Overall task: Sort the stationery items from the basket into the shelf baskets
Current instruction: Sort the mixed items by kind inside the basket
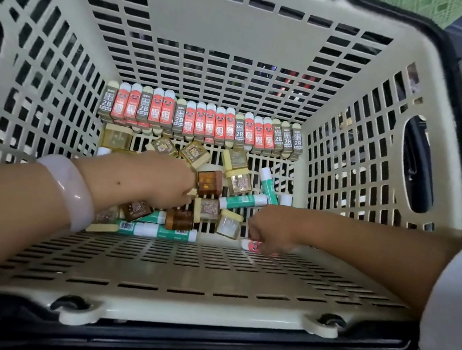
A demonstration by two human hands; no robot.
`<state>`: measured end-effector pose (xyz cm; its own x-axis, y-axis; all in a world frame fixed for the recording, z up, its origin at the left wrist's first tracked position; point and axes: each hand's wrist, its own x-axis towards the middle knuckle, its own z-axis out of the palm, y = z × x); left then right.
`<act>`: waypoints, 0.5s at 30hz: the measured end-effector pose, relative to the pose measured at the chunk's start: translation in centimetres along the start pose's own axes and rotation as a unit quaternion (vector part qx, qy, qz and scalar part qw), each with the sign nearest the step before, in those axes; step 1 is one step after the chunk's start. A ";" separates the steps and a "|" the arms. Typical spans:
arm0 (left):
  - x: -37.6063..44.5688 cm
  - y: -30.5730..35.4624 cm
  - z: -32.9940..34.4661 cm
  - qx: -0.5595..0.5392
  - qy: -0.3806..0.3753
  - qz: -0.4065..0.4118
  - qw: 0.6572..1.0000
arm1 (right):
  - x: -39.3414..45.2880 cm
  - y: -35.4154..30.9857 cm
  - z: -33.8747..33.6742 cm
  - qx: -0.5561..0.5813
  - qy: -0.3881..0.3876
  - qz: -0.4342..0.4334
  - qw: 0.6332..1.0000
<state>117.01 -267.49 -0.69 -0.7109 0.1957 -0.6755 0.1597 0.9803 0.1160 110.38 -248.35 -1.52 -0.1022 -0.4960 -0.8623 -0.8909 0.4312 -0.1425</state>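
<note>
Both arms reaching down into the cream slotted basket [245,54], deep toward its floor. Left hand [157,183] back-up over the loose pile, fingers curled down among the small amber cube boxes [240,182] and touching a brown one [209,183] at the fingertips; whether anything is actually gripped cannot be told, fingertips hidden under the knuckles. Pale bangle [72,193] on that wrist. Right hand [270,232] lower and nearer the front wall, fingers curled round a small red-and-white eraser [253,245] lying on the basket floor, its printed face poking out left of the fist, long axis roughly left to right.

Green-and-white glue sticks [245,201] lying flat between the two hands, long axes mostly left to right, one running slantwise up toward the right wall, another [158,231] along the front edge under the left forearm. Neat standing row of red and grey 2B erasers [202,122] against the far wall, well beyond both hands.

Likely step: gathering loose items of one kind. Right hand nearer the stray eraser; left hand nearer the cubes. Shelf baskets not clearly in view.
</note>
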 end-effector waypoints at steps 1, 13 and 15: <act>0.0 -0.4 -0.2 -0.018 0.015 -0.007 1.000 | -0.2 0.1 -0.4 0.014 -0.008 -0.005 1.000; 0.2 -3.3 -0.6 -0.068 0.100 -0.105 0.987 | 5.8 -1.8 -13.5 0.416 0.407 0.108 0.806; 0.2 -3.5 -0.5 -0.070 0.107 -0.101 0.987 | 8.0 -2.8 -13.7 0.442 0.400 0.136 0.792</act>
<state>115.94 -270.83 -0.86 -0.8493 -0.0187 -0.5275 -0.0859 0.9909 0.1032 105.97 -263.90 -1.39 -0.7987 -0.4608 -0.3869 -0.1669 0.7874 -0.5934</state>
